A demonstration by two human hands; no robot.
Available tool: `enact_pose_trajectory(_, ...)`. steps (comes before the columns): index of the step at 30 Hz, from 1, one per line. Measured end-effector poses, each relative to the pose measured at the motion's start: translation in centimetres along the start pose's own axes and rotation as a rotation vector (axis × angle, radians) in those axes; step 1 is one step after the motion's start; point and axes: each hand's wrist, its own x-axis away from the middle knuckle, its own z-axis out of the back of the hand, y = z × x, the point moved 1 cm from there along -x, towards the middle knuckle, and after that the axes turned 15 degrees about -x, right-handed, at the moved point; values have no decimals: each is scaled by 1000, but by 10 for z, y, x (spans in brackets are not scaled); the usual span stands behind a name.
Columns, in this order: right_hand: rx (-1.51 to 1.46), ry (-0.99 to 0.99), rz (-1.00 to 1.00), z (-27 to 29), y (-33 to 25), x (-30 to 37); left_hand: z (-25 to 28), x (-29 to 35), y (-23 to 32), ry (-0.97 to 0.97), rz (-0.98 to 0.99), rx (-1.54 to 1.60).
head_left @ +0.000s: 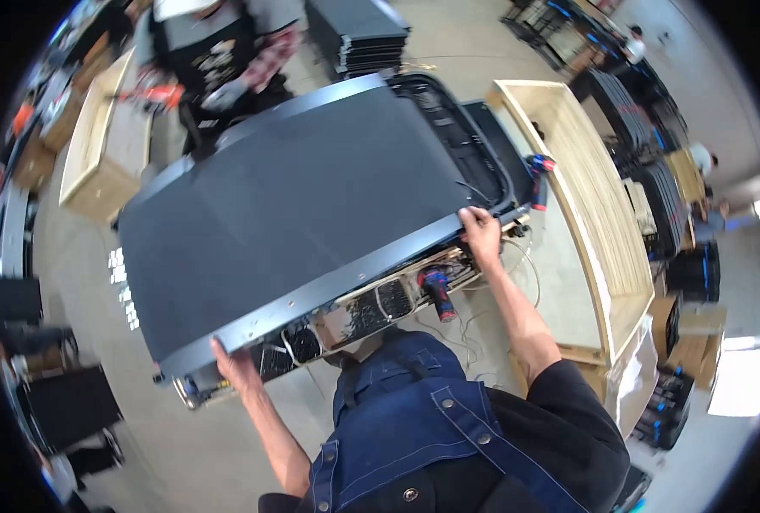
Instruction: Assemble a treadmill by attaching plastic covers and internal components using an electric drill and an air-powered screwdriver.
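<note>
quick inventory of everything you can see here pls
panel: 1, dark grey with silver edges, centre
drivers: 2, red and blue, below panel's near edge and by right crate
small parts: uncountable, mostly black, compartments below near edge
crates: 2, pale wood, right and upper left
co-worker: 1, dark apron, across the panel
tool: 1, red-orange, blurred, beside co-worker
stack: 1, dark, top
boxes: several, brown, both sides
floor: 1, grey, around
left hand: 1, bare, near edge
right hand: 1, bare, near edge
</note>
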Motion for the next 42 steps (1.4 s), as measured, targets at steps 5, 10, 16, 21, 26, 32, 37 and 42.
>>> enact_pose_trajectory(5, 49, 154, 398, 71, -4, 17, -23, 8, -4, 14, -30, -105)
enact_pose_trajectory(10, 95, 104, -96, 205, 74, -79, 16, -23, -2, 134, 95, -109)
enact_pose_trajectory(16, 987, 346, -151, 275, 195, -126, -79, 21, -8, 392, 121, -222)
enact_pose_trajectory(21, -267, 302, -431, 381, 389, -169, -93, 24, -17, 223, 272, -372)
enact_pose_trajectory(26, -116, 345, -645, 360, 387, -198, -46, 129, -57, 276, 562, -738)
enact_pose_trajectory(32, -204, 312, -646, 411, 362, -223, -32, 155, -130, 84, 679, -1360)
enact_pose_trajectory(37, -230, 260, -521, 371, 257, -182, 13, 118, -141, 180, 537, -1314)
enact_pose_trajectory(42, -32, 266, -152, 360, 78, -124, 68, 55, -150, 317, 273, -1520)
